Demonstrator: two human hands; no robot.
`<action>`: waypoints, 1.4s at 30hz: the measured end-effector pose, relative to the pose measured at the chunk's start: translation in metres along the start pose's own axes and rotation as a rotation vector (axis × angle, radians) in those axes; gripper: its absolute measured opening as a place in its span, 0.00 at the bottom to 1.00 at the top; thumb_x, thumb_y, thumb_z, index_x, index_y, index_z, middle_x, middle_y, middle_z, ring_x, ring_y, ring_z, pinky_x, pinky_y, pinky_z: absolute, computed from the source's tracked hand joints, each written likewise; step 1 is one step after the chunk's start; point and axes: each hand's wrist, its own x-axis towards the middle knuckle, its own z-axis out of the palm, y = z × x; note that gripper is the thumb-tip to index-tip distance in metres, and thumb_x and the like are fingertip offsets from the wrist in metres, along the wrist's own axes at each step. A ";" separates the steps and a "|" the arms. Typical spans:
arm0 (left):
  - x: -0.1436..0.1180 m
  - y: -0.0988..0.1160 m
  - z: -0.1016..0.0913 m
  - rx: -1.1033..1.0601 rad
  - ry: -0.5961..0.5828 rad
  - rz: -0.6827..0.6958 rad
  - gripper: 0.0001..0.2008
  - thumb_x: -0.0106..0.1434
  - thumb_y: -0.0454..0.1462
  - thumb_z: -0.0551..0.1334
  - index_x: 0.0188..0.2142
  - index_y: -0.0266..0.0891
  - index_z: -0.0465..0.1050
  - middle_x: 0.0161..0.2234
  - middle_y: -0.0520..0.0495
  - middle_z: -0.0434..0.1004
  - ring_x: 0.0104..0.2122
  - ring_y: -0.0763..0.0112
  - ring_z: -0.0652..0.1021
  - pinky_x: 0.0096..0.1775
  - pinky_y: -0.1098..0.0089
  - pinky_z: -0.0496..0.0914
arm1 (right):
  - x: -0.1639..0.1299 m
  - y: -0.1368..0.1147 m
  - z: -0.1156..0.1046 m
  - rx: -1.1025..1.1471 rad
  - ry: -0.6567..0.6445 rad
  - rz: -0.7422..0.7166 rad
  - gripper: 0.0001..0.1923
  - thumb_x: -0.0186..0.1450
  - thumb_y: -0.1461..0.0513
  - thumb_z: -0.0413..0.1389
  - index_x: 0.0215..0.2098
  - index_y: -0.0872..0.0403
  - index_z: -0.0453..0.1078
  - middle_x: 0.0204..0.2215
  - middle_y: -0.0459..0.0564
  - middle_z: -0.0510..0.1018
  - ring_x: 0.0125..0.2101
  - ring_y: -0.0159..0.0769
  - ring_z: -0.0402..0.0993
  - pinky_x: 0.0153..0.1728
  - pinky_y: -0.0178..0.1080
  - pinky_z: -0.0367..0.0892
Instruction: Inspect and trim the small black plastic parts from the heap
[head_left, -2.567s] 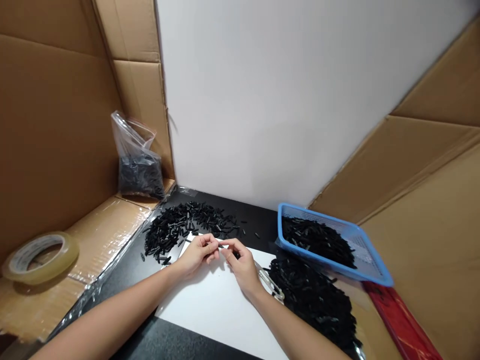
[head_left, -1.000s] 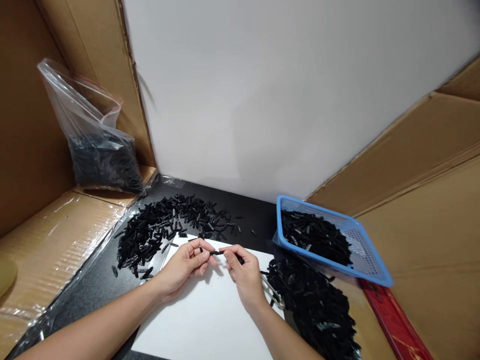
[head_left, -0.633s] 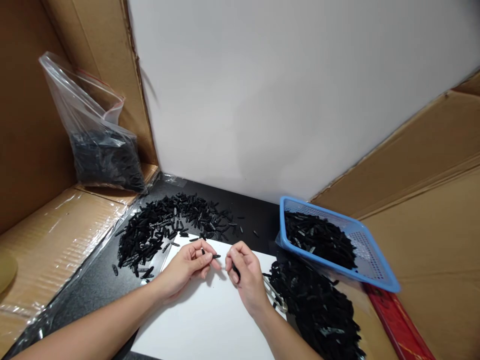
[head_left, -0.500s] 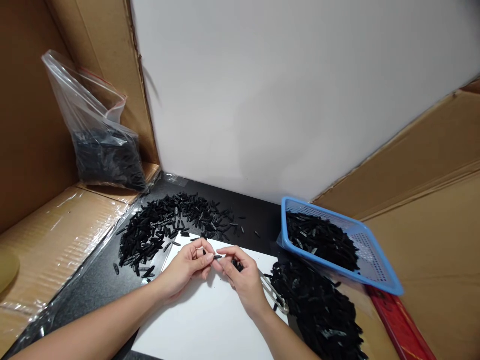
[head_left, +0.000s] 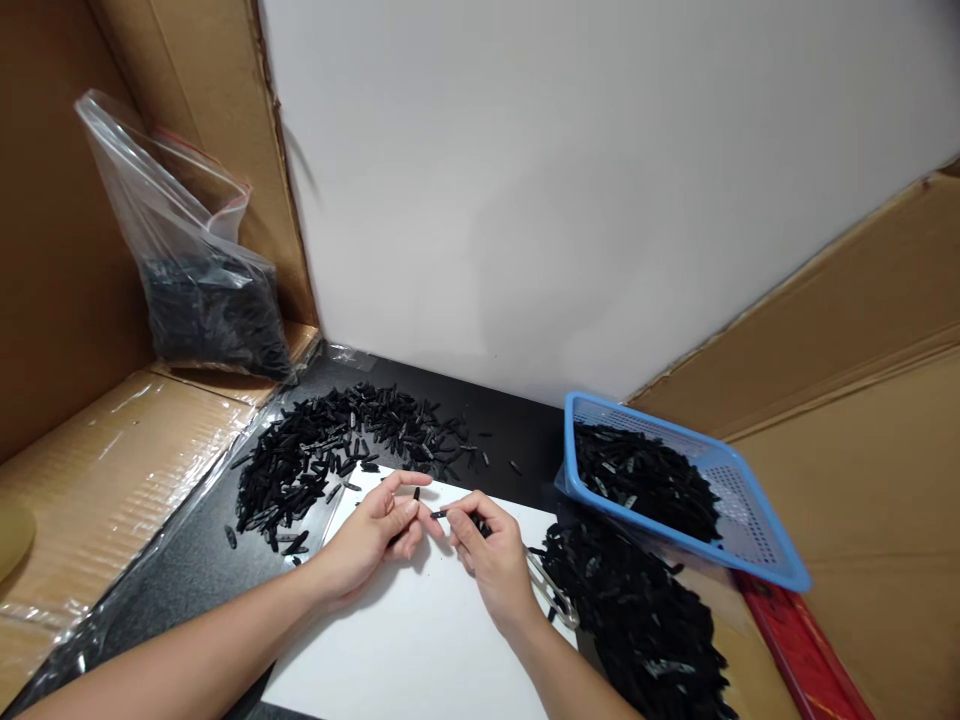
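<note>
Both my hands are over a white board point(head_left: 420, 640). My left hand point(head_left: 386, 525) has its index finger stretched out and its other fingers curled, with a small black elongated piece point(head_left: 416, 494) standing up between them. Pinched at the fingertips of my right hand point(head_left: 491, 555) is another small black piece point(head_left: 439, 514), pointing toward my left fingers. More black pieces point(head_left: 478, 524) are tucked in the curl of the right hand. A silvery metal tool point(head_left: 559, 600) with a looped end lies partly hidden beside my right wrist.
Loose black pieces point(head_left: 277, 485) lie heaped behind the board on the left. At right, a dark heap point(head_left: 637, 620) sits below a blue basket point(head_left: 757, 490) holding similar pieces. A clear zip bag point(head_left: 214, 310) leans on cardboard point(head_left: 217, 90). A red strip point(head_left: 802, 650) is at far right.
My hands have moved slightly apart. The left index finger has straightened, and the black piece between the fingertips is now in my right hand's pinch alone.
</note>
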 end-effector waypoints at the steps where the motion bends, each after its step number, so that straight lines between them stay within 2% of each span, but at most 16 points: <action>1: 0.000 0.000 0.000 0.006 -0.010 0.003 0.16 0.59 0.45 0.66 0.41 0.38 0.67 0.26 0.48 0.79 0.18 0.79 0.64 0.23 0.74 0.50 | 0.000 0.000 0.000 -0.005 0.004 -0.002 0.17 0.59 0.49 0.61 0.24 0.54 0.70 0.16 0.41 0.66 0.14 0.26 0.53 0.14 0.31 0.49; 6: 0.000 -0.002 0.001 0.045 -0.082 0.001 0.17 0.60 0.48 0.65 0.29 0.39 0.61 0.23 0.47 0.81 0.15 0.80 0.64 0.21 0.74 0.48 | 0.000 -0.001 0.000 0.031 0.000 0.025 0.18 0.59 0.49 0.61 0.24 0.53 0.68 0.16 0.41 0.67 0.13 0.25 0.53 0.13 0.31 0.48; 13: -0.001 -0.003 0.001 0.130 -0.139 0.001 0.20 0.60 0.52 0.62 0.27 0.40 0.61 0.21 0.46 0.80 0.14 0.79 0.64 0.21 0.73 0.48 | -0.002 -0.010 -0.001 0.360 -0.105 0.097 0.17 0.61 0.50 0.59 0.26 0.54 0.65 0.19 0.42 0.71 0.13 0.21 0.51 0.13 0.28 0.41; 16: -0.002 -0.003 0.002 0.146 -0.170 -0.006 0.19 0.61 0.51 0.63 0.27 0.40 0.61 0.21 0.46 0.80 0.14 0.79 0.63 0.21 0.73 0.48 | -0.001 -0.011 -0.001 0.350 -0.108 0.112 0.13 0.59 0.53 0.62 0.31 0.54 0.69 0.18 0.40 0.70 0.13 0.20 0.49 0.13 0.28 0.41; 20: -0.002 -0.002 0.003 0.157 -0.192 -0.013 0.19 0.61 0.51 0.63 0.27 0.40 0.61 0.20 0.47 0.80 0.15 0.79 0.63 0.21 0.73 0.49 | 0.001 -0.007 0.000 0.266 -0.126 0.112 0.15 0.58 0.54 0.63 0.38 0.54 0.75 0.18 0.40 0.69 0.13 0.20 0.48 0.14 0.29 0.42; 27: -0.002 0.000 0.003 0.126 -0.141 -0.003 0.14 0.63 0.45 0.62 0.27 0.38 0.66 0.22 0.48 0.78 0.18 0.77 0.65 0.24 0.72 0.52 | 0.001 -0.004 0.000 0.214 -0.083 0.111 0.13 0.57 0.53 0.64 0.30 0.54 0.71 0.16 0.40 0.68 0.13 0.22 0.49 0.13 0.29 0.42; 30: -0.002 0.000 0.000 0.058 -0.104 -0.003 0.01 0.58 0.33 0.61 0.31 0.38 0.69 0.27 0.48 0.78 0.25 0.74 0.70 0.29 0.71 0.58 | 0.001 -0.004 0.001 0.232 -0.080 0.114 0.14 0.58 0.53 0.64 0.30 0.54 0.69 0.17 0.39 0.68 0.13 0.21 0.48 0.13 0.29 0.41; 33: -0.002 -0.001 -0.003 -0.017 -0.074 0.019 0.17 0.47 0.24 0.60 0.36 0.40 0.71 0.31 0.50 0.78 0.32 0.71 0.73 0.36 0.70 0.61 | 0.002 -0.004 0.001 0.265 -0.067 0.119 0.16 0.59 0.51 0.62 0.29 0.54 0.66 0.18 0.39 0.70 0.12 0.20 0.47 0.13 0.28 0.41; 35: -0.002 -0.001 -0.004 -0.014 -0.038 0.053 0.17 0.48 0.24 0.62 0.38 0.41 0.72 0.34 0.50 0.77 0.36 0.69 0.73 0.39 0.69 0.63 | 0.002 -0.005 0.001 0.268 -0.060 0.126 0.16 0.60 0.51 0.62 0.29 0.53 0.64 0.18 0.40 0.71 0.12 0.20 0.48 0.13 0.27 0.41; 39: -0.001 -0.001 -0.004 0.007 -0.003 0.127 0.13 0.55 0.33 0.68 0.41 0.41 0.72 0.39 0.46 0.77 0.43 0.64 0.76 0.48 0.64 0.64 | 0.002 -0.007 0.002 0.274 -0.057 0.141 0.17 0.59 0.50 0.62 0.28 0.53 0.63 0.18 0.40 0.71 0.12 0.20 0.48 0.13 0.26 0.40; 42: -0.001 -0.001 -0.004 0.017 0.033 0.163 0.14 0.54 0.34 0.70 0.39 0.42 0.71 0.35 0.50 0.75 0.41 0.64 0.78 0.47 0.64 0.66 | 0.002 -0.009 0.003 0.295 -0.054 0.150 0.18 0.59 0.50 0.62 0.28 0.53 0.62 0.18 0.40 0.72 0.12 0.20 0.49 0.13 0.26 0.41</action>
